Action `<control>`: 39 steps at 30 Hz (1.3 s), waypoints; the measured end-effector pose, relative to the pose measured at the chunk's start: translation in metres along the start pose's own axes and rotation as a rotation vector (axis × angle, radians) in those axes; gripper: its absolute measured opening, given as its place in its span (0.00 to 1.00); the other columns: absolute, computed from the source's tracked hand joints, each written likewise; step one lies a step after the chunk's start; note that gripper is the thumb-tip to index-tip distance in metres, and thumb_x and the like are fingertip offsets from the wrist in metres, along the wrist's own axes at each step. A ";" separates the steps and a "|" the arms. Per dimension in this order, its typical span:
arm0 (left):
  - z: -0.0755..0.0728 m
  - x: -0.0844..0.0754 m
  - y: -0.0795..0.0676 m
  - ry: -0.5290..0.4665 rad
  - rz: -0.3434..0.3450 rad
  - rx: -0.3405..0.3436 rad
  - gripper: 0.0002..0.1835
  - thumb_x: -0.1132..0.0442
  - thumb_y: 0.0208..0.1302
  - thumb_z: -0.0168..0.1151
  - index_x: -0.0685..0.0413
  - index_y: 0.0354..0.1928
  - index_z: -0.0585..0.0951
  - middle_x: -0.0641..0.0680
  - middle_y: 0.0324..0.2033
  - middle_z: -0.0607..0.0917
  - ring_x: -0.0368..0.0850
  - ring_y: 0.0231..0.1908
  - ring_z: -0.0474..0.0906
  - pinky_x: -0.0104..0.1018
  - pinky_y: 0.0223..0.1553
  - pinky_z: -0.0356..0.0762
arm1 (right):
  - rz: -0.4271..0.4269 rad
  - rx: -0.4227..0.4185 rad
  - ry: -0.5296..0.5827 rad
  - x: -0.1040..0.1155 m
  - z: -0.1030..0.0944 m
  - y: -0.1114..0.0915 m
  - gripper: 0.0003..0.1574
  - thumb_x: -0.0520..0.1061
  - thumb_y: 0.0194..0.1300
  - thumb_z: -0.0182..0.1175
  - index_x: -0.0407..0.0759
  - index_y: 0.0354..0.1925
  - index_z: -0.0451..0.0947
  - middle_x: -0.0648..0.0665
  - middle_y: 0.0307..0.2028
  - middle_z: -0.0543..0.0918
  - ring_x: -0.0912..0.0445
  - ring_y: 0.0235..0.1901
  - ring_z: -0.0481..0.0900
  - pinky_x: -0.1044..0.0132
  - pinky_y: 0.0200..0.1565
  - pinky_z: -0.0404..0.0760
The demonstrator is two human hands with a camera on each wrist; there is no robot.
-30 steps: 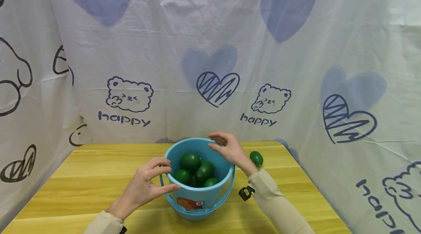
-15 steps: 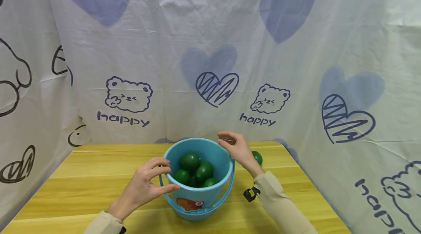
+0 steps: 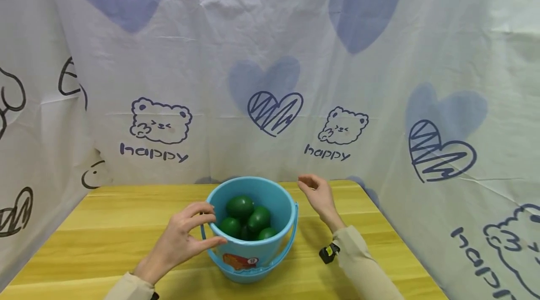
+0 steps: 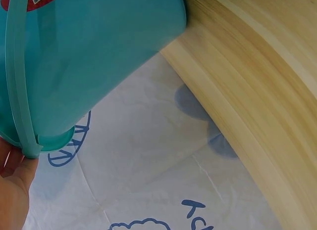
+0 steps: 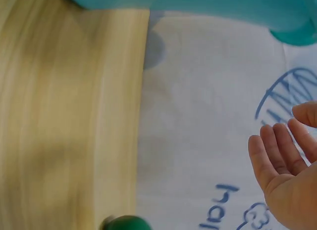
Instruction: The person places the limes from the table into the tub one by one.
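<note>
A light blue plastic bucket (image 3: 270, 246) stands upright on the table, holding several smooth, dark green oval fruits (image 3: 240, 207) that look like avocados. My left hand (image 3: 181, 232) pinches the bucket's left rim between thumb and fingers; the left wrist view catches its fingertips at the rim beside the bucket handle (image 4: 17, 81). To the right of the bucket, apart from it, my right hand (image 3: 319, 197) hovers with relaxed fingers and holds nothing. One loose green fruit (image 5: 128, 223) shows at the bottom edge of the right wrist view; in the head view the right hand or forearm hides it.
The wooden table (image 3: 126, 225) spreads to both sides of the bucket. A white cloth (image 3: 211, 56) printed with hearts and bears hangs behind the table and along its sides. The bucket handle (image 3: 291, 239) hangs down around the front.
My right hand has left the bucket's far right rim and moved right, over where the loose green fruit lay. The left hand stays on the left rim, and the bucket stands still.
</note>
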State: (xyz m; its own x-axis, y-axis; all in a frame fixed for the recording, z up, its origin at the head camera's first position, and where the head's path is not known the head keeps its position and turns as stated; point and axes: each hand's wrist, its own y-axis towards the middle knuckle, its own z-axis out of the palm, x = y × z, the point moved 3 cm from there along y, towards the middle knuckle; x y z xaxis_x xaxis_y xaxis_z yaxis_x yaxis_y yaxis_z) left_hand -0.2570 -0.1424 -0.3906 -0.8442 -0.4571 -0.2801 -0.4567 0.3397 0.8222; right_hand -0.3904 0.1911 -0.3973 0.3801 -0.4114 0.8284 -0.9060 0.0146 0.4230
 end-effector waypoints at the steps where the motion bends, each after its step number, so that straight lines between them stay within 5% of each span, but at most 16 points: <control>1: 0.000 0.000 -0.001 0.002 -0.001 -0.002 0.22 0.51 0.34 0.77 0.40 0.37 0.82 0.41 0.43 0.77 0.41 0.44 0.74 0.33 0.45 0.76 | 0.016 -0.011 -0.005 -0.005 -0.001 0.000 0.10 0.49 0.59 0.61 0.51 0.41 0.79 0.51 0.39 0.80 0.57 0.40 0.76 0.62 0.42 0.78; 14: 0.004 0.002 -0.008 -0.011 0.012 -0.024 0.24 0.53 0.30 0.78 0.42 0.36 0.81 0.44 0.42 0.77 0.45 0.43 0.75 0.35 0.45 0.77 | 0.145 -0.142 -0.137 -0.058 -0.025 -0.001 0.11 0.45 0.59 0.60 0.43 0.40 0.80 0.45 0.37 0.81 0.53 0.38 0.77 0.59 0.42 0.76; 29: 0.003 0.002 -0.005 -0.019 0.024 -0.022 0.23 0.53 0.32 0.78 0.41 0.37 0.81 0.44 0.43 0.77 0.45 0.43 0.75 0.35 0.45 0.76 | 0.271 -0.216 -0.185 -0.086 -0.050 0.002 0.16 0.44 0.61 0.56 0.40 0.47 0.77 0.39 0.43 0.79 0.47 0.44 0.75 0.55 0.43 0.76; 39: 0.001 0.001 0.000 -0.021 0.045 -0.025 0.23 0.54 0.33 0.78 0.42 0.38 0.81 0.45 0.43 0.77 0.47 0.43 0.75 0.31 0.48 0.74 | 0.318 -0.160 -0.246 -0.108 -0.047 0.010 0.23 0.46 0.59 0.59 0.35 0.50 0.74 0.33 0.47 0.75 0.41 0.46 0.72 0.51 0.42 0.76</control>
State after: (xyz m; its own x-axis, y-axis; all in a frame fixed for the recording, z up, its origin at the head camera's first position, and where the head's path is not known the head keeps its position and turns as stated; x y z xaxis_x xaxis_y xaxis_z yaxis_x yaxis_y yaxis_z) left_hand -0.2584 -0.1420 -0.3921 -0.8694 -0.4242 -0.2532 -0.4115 0.3382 0.8464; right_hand -0.4314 0.2784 -0.4655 0.0134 -0.5686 0.8225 -0.9232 0.3089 0.2286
